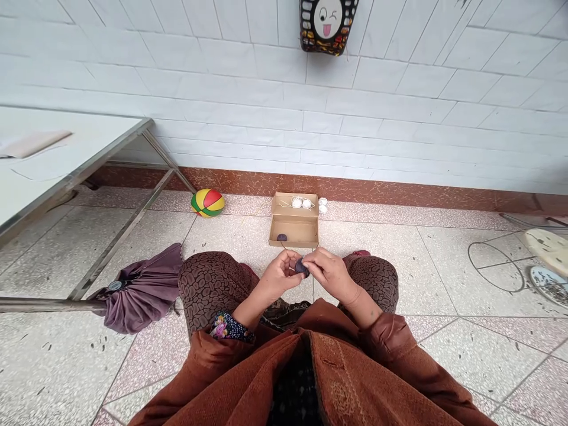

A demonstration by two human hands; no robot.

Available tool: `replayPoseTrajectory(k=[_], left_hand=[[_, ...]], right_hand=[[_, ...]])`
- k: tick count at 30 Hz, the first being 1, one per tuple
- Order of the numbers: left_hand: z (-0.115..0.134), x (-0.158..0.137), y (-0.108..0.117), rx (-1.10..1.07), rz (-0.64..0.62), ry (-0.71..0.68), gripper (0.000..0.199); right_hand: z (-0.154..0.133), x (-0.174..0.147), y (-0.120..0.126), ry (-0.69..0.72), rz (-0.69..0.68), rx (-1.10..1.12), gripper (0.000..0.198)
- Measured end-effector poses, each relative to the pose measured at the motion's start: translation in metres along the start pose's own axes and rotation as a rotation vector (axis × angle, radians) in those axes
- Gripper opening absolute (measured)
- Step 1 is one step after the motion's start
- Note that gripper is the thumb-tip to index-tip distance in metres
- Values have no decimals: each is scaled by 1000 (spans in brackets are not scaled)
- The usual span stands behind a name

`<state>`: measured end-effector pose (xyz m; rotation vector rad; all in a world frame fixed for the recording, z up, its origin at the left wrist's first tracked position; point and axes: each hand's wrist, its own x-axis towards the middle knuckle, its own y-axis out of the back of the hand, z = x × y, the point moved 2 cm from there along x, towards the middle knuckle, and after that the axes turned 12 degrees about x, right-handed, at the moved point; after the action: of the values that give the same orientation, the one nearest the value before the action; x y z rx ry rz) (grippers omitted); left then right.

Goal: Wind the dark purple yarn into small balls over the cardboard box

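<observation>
Between my knees, my left hand (280, 273) and my right hand (327, 271) meet around a small dark ball of yarn (302, 267). The fingers of both hands are closed on it, the left from its left side and the right from above. A strand appears to lead away toward a second dark yarn ball (281, 237), which lies in the near half of an open cardboard box (296, 244) on the floor. White yarn balls (302, 202) rest in the box's far half. More white balls (323, 205) sit just outside its right edge.
A colourful ball (207, 203) lies by the wall, left of the box. A folded purple umbrella (142, 290) leans near the metal-framed table (66, 171) at left. A stool (548, 251) stands at right. A black basket (328, 26) hangs on the tiled wall.
</observation>
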<state>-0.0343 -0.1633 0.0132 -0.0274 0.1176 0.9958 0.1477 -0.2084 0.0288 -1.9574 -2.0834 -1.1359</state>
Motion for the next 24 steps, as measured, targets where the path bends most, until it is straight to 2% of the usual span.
replayPoseTrajectory(k=[3,6,9,12,16,19,24], left_hand=[[3,-4,-2,-91,-104,-9,45],[5,-5,-1,-177,-107,-29,48],[4,-2,2,-286,9,-29,49],[-2,3,6,-358,151,35,50],[-12,9,7,-278,260,82,50],[-15,9,6,-180,185,80,49],[-10,3,0,-114,-101,82,47]], right_hand=[[11,3,2,-101,89,27,28],[20,-2,-4,-162,142,53,25],[23,-12,-15,-150,113,54,23],[19,-21,-25,-112,22,24,21],[10,-23,-27,-23,-77,-19,23],[8,-17,-18,25,-48,-40,26],[19,-8,-2,-4,-20,-108,27]])
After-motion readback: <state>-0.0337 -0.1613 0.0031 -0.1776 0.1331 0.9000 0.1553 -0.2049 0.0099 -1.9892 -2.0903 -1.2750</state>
